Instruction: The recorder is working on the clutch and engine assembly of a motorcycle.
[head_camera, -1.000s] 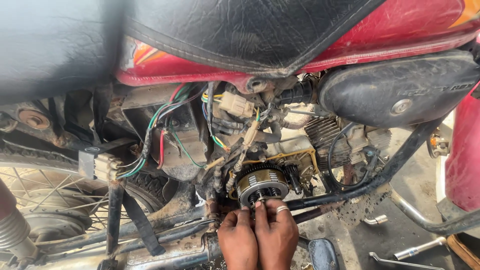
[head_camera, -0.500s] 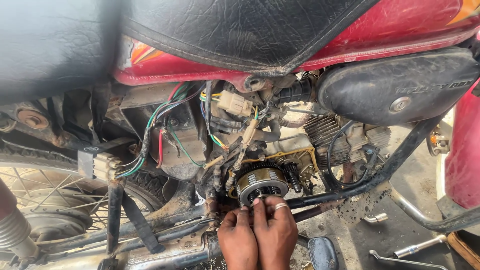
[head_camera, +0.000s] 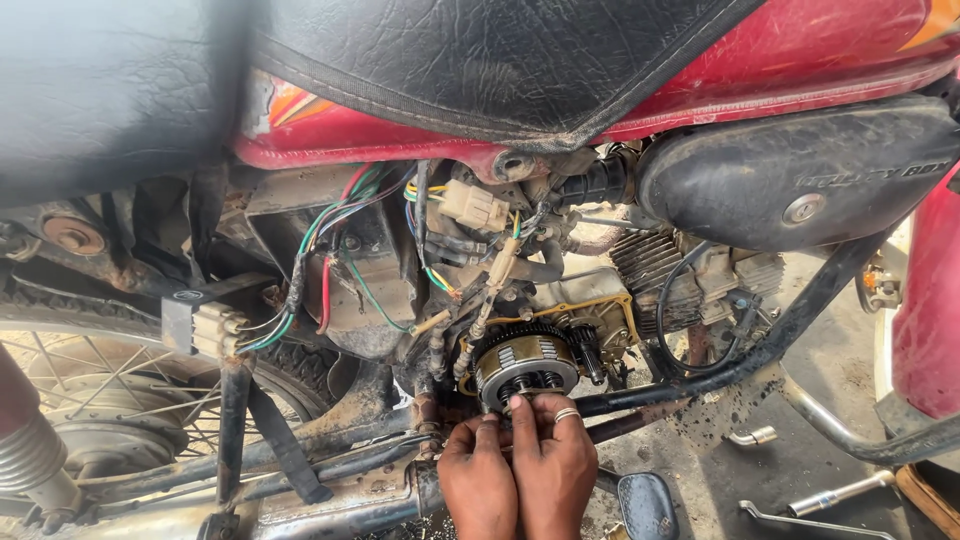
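Note:
A red motorcycle (head_camera: 420, 135) with a black seat fills the view, its engine side opened. A round metal clutch assembly (head_camera: 525, 360) with a toothed gear ring sits in the opened engine. My left hand (head_camera: 478, 480) and my right hand (head_camera: 552, 462) are pressed side by side just below it. The fingertips of both hands touch the lower front edge of the clutch. A ring shows on one right finger. What the fingertips pinch is hidden.
Loose coloured wires (head_camera: 330, 250) and white connectors (head_camera: 215, 328) hang left of the engine. A spoked rear wheel (head_camera: 100, 390) is at lower left. A black side cover (head_camera: 800, 170) is upper right. Metal tools (head_camera: 815, 500) and a mirror (head_camera: 648, 505) lie on the oily ground.
Both hands have stayed at the clutch's lower edge; only the fingertips shift slightly against it. The view has hardly moved.

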